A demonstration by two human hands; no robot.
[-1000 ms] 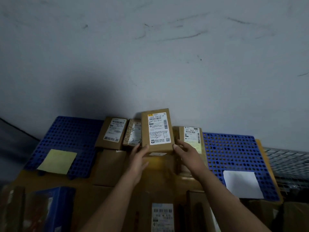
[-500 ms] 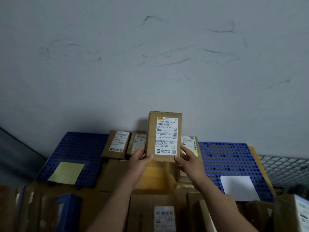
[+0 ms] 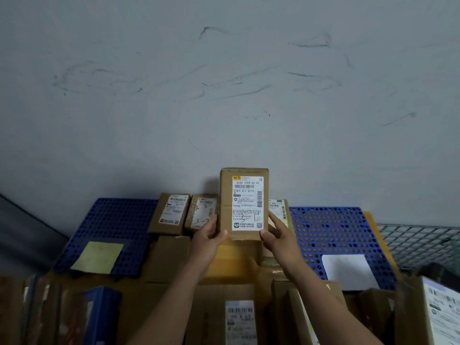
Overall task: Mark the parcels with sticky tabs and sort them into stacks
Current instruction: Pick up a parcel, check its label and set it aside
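- Both hands are on a brown parcel (image 3: 244, 204), held upright with its label facing the camera: left hand (image 3: 208, 239) on its lower left edge, right hand (image 3: 280, 236) on the lower right.
- More labelled parcels (image 3: 170, 213) stand just behind against the scuffed wall (image 3: 224, 95).
- Blue perforated trays (image 3: 331, 232) on both sides, a yellow sheet (image 3: 97, 257) on the left one.

A pale grey wall (image 3: 224, 83) fills the far side, crossed by dark scuff marks. Against its foot lie two blue perforated panels, one on the left (image 3: 117, 220) and one on the right (image 3: 331, 232). A yellow-orange board (image 3: 372, 220) shows along the right panel's right edge. Further right lies a wire grid (image 3: 418, 245).
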